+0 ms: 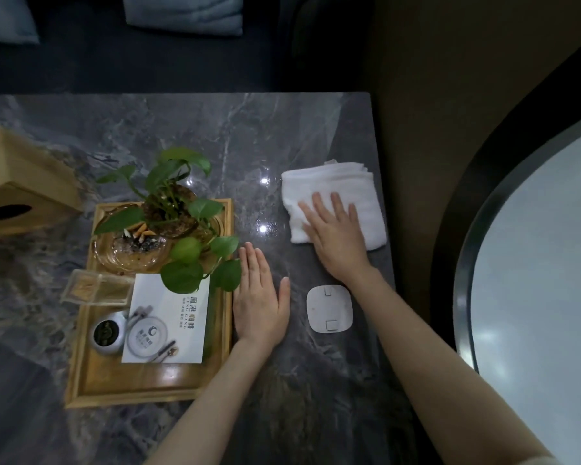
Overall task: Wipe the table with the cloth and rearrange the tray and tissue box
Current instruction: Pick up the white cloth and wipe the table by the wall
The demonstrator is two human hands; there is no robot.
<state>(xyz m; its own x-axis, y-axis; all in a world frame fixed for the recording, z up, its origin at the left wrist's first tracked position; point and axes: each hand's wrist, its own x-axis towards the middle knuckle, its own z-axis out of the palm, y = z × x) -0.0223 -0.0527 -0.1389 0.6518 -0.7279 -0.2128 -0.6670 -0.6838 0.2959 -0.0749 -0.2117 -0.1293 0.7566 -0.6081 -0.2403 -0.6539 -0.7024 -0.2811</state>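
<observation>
A folded white cloth [336,193] lies on the dark marble table [182,129] near its right edge. My right hand [337,236] rests flat on the cloth's near part, fingers spread. My left hand [260,300] lies flat on the bare table, its side against the right rim of the wooden tray [148,387]. The tray holds a potted green plant [178,209], a glass ashtray [131,253], a white card [168,323] and a small round tin [108,333]. A wooden tissue box [24,182] stands at the far left.
A white rounded square pad [329,308] lies on the table between my forearms. A clear plastic box [96,286] overlaps the tray's left rim. The table's right edge runs just past the cloth. A dark sofa with cushions [182,11] is beyond the far edge.
</observation>
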